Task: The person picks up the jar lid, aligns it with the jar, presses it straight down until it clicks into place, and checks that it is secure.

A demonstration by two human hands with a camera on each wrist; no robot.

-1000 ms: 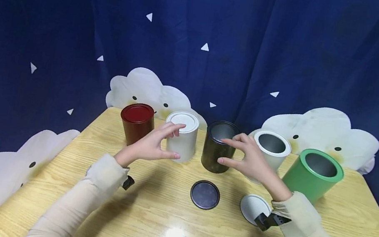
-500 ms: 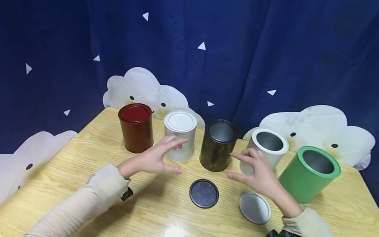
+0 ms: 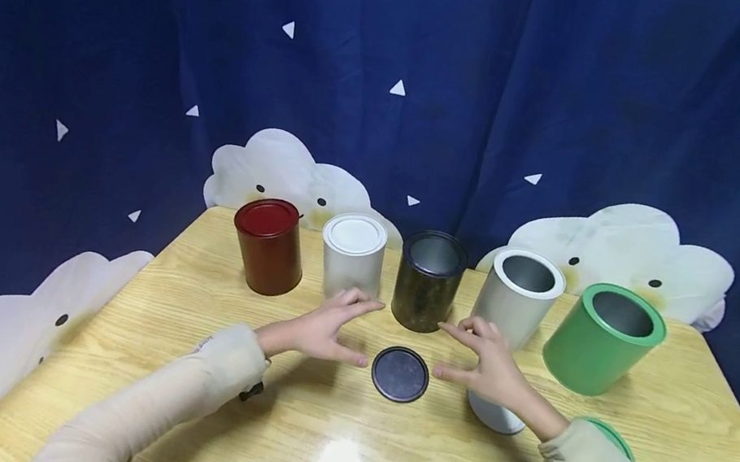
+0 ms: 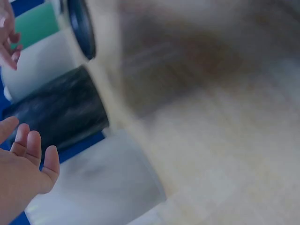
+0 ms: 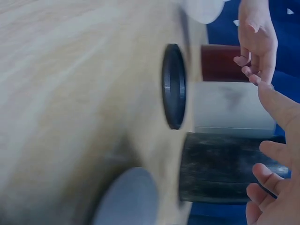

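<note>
On the table in the head view lies a black lid [image 3: 400,374], flat between my two hands. My left hand [image 3: 323,328] hovers to its left, fingers and thumb spread apart, holding nothing. To its right is my right hand [image 3: 490,368], in a like spread pose and also free of any object. Just behind the lid stands an open black can [image 3: 423,298]. A white can with its lid on [image 3: 351,261] is behind my left hand, and an open white can [image 3: 512,310] behind my right. The right hand partly hides a white lid [image 3: 496,417].
A dark red can [image 3: 268,250] with its lid on stands at the left of the row. An open green can [image 3: 598,346] stands at the right. A green lid [image 3: 611,439] shows partly beside the right sleeve. Behind the table hangs a blue curtain [image 3: 402,47].
Both hands have come down and nearer the person, from beside the cans to either side of the black lid. The green lid now shows past the right sleeve.
</note>
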